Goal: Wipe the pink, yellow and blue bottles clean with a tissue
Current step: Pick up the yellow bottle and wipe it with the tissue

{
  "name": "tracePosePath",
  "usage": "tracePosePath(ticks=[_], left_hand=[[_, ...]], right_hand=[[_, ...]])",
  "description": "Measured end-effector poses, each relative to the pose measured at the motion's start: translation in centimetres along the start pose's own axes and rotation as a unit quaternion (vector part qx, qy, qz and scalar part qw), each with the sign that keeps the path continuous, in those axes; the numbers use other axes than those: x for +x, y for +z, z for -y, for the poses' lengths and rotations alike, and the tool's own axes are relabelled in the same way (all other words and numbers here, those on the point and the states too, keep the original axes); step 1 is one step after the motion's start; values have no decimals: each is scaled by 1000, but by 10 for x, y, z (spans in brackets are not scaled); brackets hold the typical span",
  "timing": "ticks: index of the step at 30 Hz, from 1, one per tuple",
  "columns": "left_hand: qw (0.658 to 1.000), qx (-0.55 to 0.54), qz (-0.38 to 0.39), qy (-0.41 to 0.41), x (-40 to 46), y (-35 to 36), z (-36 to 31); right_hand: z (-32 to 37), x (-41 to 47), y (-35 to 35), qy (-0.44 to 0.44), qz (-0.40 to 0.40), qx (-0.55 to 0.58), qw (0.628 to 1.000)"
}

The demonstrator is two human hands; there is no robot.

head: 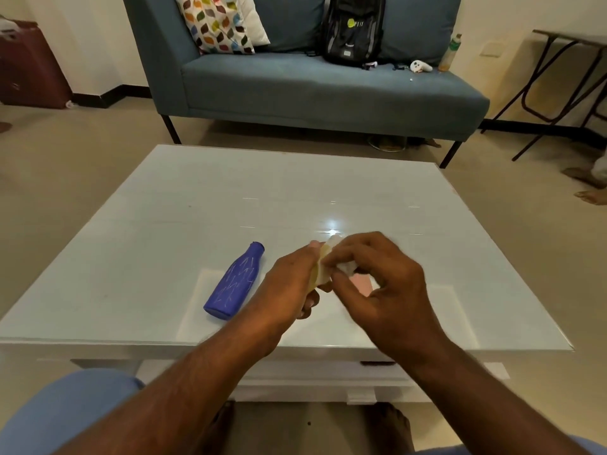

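Lying bottle (234, 282) on the table (164, 198), left of both hands; sofa (312, 90) behind the table.

From my feed I see a white glossy table (197, 208) with a ceiling light glaring off its top. Behind it stands a blue-grey sofa (295, 90) on dark legs. On the sofa's seat: a leaf-patterned cushion (215, 23) leaning on a plain white one (254, 21), a black backpack (353, 29) propped upright against the backrest, a small white controller (420, 66), and — at the far right end — a bottle with a green label (450, 52). A dark red suitcase (31, 65) stands by the left wall; a folding table (565, 77) stands at the right.
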State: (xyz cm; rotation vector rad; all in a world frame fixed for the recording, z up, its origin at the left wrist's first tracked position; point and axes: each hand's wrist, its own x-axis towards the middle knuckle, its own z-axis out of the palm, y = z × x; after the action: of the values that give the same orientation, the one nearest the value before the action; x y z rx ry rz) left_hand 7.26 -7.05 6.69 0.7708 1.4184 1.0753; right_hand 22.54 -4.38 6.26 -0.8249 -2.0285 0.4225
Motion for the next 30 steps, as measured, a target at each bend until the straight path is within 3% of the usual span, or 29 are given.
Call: tracePosePath(ticks=[3, 8, 14, 20, 26, 30], left_hand=[[998, -54, 11, 26, 4, -4, 5], [990, -123, 59, 24, 2, -5, -2], [969, -236, 73, 7, 3, -7, -1], [957, -270, 100, -26, 5, -8, 0], [955, -282, 91, -31, 10, -17, -2], [950, -292, 108, -28, 6, -13, -4]], right_hand=[[6, -5, 7, -31, 47, 5, 998], [-5, 4, -3, 49, -44, 29, 997], [-5, -1, 5, 31, 6, 39, 999], [-8, -1, 10, 46, -35, 14, 998], [1, -12, 15, -49, 127, -43, 990], [-5, -3, 12, 1, 12, 2, 1000]])
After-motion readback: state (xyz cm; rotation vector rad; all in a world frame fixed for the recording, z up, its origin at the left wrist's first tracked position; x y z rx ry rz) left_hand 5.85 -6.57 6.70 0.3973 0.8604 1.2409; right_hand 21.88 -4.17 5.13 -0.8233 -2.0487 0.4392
